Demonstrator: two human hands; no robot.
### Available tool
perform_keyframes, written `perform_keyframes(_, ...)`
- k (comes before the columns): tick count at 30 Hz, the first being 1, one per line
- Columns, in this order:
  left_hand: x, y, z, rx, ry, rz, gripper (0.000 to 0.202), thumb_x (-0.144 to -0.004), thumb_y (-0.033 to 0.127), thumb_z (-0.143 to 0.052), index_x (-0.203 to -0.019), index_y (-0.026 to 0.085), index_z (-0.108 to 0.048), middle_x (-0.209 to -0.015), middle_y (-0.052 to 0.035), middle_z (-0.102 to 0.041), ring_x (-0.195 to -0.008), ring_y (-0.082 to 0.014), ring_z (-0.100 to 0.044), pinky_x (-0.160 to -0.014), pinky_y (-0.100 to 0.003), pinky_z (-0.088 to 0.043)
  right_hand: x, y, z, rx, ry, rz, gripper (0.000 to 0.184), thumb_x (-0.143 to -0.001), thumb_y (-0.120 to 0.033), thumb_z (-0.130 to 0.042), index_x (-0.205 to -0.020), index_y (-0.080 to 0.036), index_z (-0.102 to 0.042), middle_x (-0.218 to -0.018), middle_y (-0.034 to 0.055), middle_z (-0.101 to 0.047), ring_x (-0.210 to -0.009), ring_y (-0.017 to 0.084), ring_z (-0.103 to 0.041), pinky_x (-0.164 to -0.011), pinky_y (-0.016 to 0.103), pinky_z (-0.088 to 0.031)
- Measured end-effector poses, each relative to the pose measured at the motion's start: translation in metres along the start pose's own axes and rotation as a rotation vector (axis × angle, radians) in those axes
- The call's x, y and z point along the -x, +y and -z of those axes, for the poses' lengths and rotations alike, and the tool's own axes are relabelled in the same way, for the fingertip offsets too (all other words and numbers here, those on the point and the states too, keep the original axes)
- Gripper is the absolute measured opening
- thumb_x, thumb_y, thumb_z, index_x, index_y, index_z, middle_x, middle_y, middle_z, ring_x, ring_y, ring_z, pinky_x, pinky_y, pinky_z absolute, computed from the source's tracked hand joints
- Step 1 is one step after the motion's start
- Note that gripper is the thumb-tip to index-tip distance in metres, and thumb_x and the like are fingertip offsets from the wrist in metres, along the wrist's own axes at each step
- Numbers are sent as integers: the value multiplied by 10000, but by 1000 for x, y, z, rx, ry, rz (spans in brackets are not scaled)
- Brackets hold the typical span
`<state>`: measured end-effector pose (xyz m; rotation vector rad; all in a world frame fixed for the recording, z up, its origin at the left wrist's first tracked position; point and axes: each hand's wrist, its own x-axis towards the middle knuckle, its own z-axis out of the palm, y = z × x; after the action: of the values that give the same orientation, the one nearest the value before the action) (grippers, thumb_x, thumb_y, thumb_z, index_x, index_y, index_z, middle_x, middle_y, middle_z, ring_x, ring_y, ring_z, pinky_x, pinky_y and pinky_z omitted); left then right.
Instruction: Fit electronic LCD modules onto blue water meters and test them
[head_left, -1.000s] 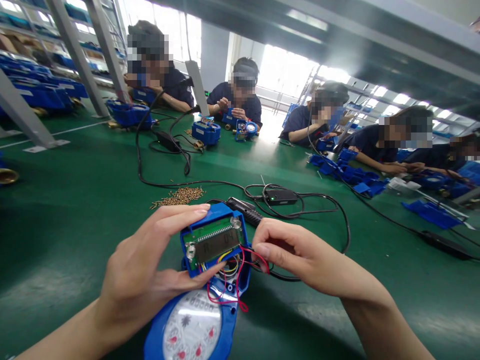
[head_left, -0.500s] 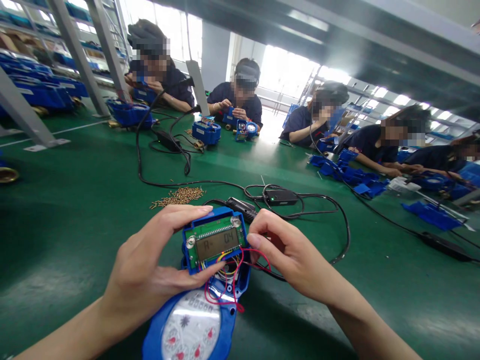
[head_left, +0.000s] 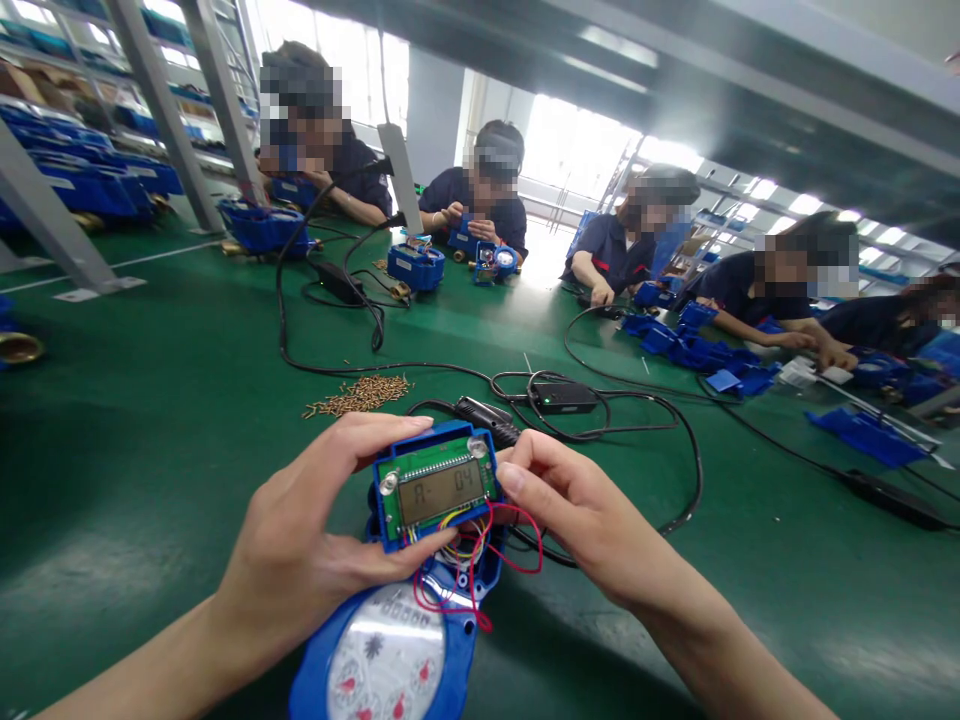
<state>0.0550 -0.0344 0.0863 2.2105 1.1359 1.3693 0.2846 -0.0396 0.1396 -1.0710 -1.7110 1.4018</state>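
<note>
A blue display housing (head_left: 384, 540) with a green circuit board (head_left: 411, 462) and an LCD screen (head_left: 441, 494) tilts toward me, reading about "A- 04". My left hand (head_left: 300, 530) grips its left side, fingers along the top edge and thumb across the bottom. Below it lies a blue water meter (head_left: 311, 660) with a round dial (head_left: 386, 655). Red wires (head_left: 538, 545) loop out between housing and meter. My right hand (head_left: 574, 505) is closed in a pinch against the housing's right edge, beside the wires; what lies between the fingertips is hidden.
A heap of brass-coloured screws (head_left: 364, 393) lies beyond my left hand. Black cables and an adapter (head_left: 564, 398) cross the green table (head_left: 187, 420). Several co-workers sit opposite, with blue meters (head_left: 416, 265) and blue parts (head_left: 682, 350) near them. A metal post (head_left: 64, 225) stands at left.
The view has shifted slightly, and my hands and the housing sit a little farther right. A co-worker across the table has lowered a hand from the face to the tabletop.
</note>
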Motion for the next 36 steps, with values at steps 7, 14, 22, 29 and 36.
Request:
perform_keyframes(7, 3, -1, 1, -119, 131, -177, 634, -771, 369, -814, -1316, 240, -517, -1221, -43, -669, -1107, -185, -658, -988, -296, -543, 2, -13, 19, 472, 153, 325, 114, -915, -191, -676, -813, -190, -727, -879, 5, -618, -847, 104, -585, -766, 209, -438)
perform_keyframes(14, 1, 7, 3, -211, 172, -244, 681, -791, 385, -800, -1375, 267, -469, -1268, -8, -635, -1163, -149, -614, -1000, -232, -513, 0, -10, 17, 167, 119, 56, 184, -940, -236, -638, -771, -175, -675, -742, -13, -675, -705, 102, -603, -690, 224, -448)
perform_keyframes(22, 0, 9, 4, -241, 168, -251, 652, -828, 440, -750, -1389, 310, -444, -1266, -3, -630, -1142, -164, -622, -973, -268, -523, 1, -9, 16, 112, 37, 2, 155, -928, -315, -671, -856, -179, -653, -779, -37, -611, -712, 67, -540, -662, 182, -418)
perform_keyframes(29, 3, 5, 3, -204, 153, -227, 662, -785, 401, -800, -1347, 265, -478, -1252, -12, -636, -1160, -149, -613, -1004, -215, -507, -1, -8, 12, 294, 31, 131, 158, -958, -281, -625, -832, -186, -640, -803, -36, -578, -738, 78, -498, -661, 201, -391)
perform_keyframes(36, 3, 0, 0, -102, 114, -109, 577, -793, 425, -776, -1291, 263, -534, -1191, -28, -676, -1084, -189, -668, -979, -298, -545, -4, 2, 8, 211, 7, 149, 217, -993, -348, -563, -853, -185, -586, -833, -23, -549, -768, 88, -481, -694, 208, -394)
